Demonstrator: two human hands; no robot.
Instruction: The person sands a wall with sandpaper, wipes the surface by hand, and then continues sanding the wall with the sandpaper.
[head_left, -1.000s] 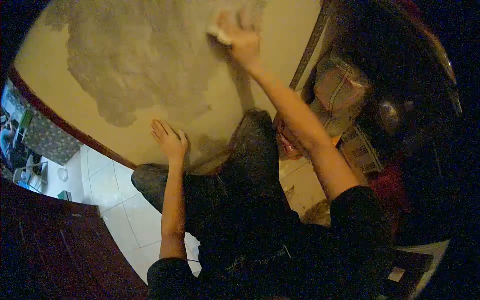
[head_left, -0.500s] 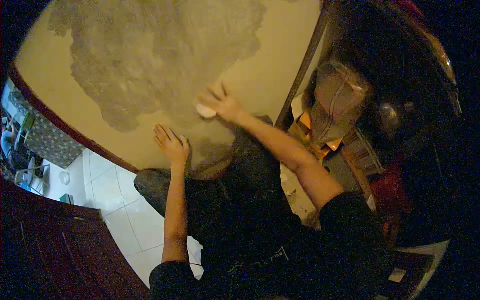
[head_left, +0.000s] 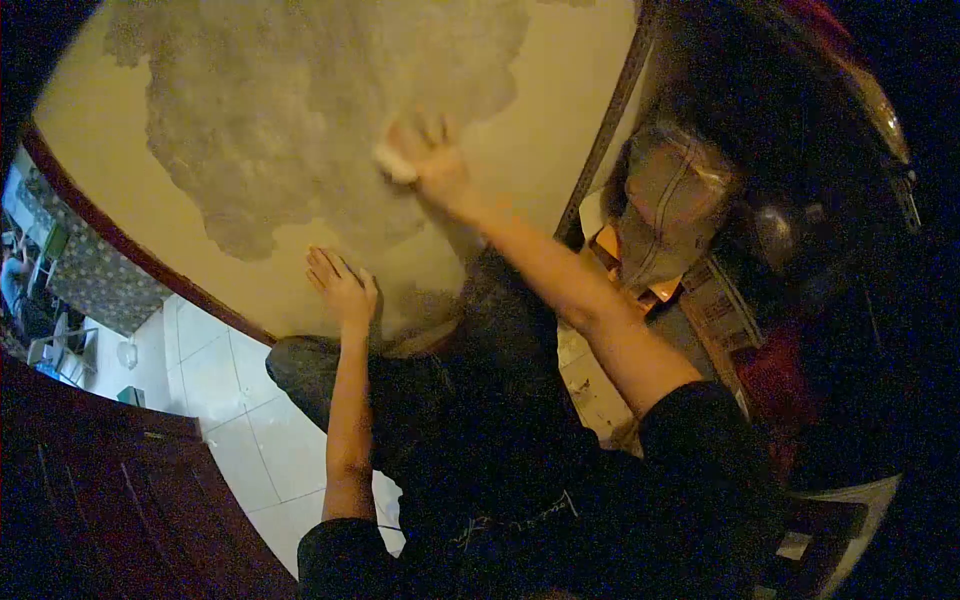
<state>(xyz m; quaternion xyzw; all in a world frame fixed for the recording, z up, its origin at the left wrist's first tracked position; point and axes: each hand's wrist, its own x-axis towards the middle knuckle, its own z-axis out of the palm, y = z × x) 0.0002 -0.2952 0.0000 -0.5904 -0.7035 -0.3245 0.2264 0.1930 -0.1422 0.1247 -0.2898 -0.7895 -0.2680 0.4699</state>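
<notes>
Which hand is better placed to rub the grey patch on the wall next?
Right, probably. The right hand holds the pale pad against the grey patch, arm stretched up to it. The left hand lies flat and empty on the wall lower down, apparently bracing.

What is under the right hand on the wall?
A pale pad, only its left edge showing, pressed on the grey patch of the wall. The right hand covers the rest of it and the surface behind.

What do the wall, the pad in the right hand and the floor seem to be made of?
Wall: matte painted plaster, it seems; the grey patch looks bare. Pad: small, pale, perhaps sponge; blurred. Floor: glossy white tile, with grout lines.
</notes>
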